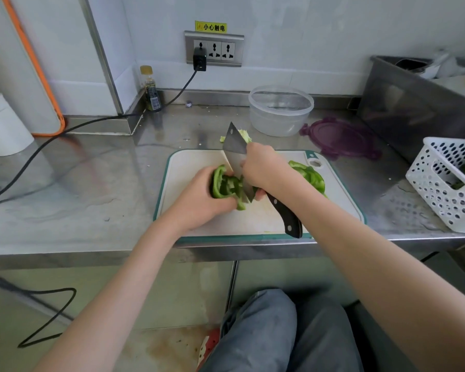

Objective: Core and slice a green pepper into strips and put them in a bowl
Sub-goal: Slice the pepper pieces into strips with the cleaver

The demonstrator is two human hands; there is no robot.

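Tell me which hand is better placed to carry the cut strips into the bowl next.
Probably the left hand: its grip already cups the pepper strips. The right hand is at the cleaver, though nearer the bowl.

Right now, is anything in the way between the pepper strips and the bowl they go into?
Partly. The cleaver lies on the cutting board between the pepper strips in the left hand and the empty clear bowl. The pale pepper core lies beyond the board. Lifted over both, the path looks open.

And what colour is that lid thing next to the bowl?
Purple. The lid lies flat on the steel counter, right of the clear bowl, seen in the head view.
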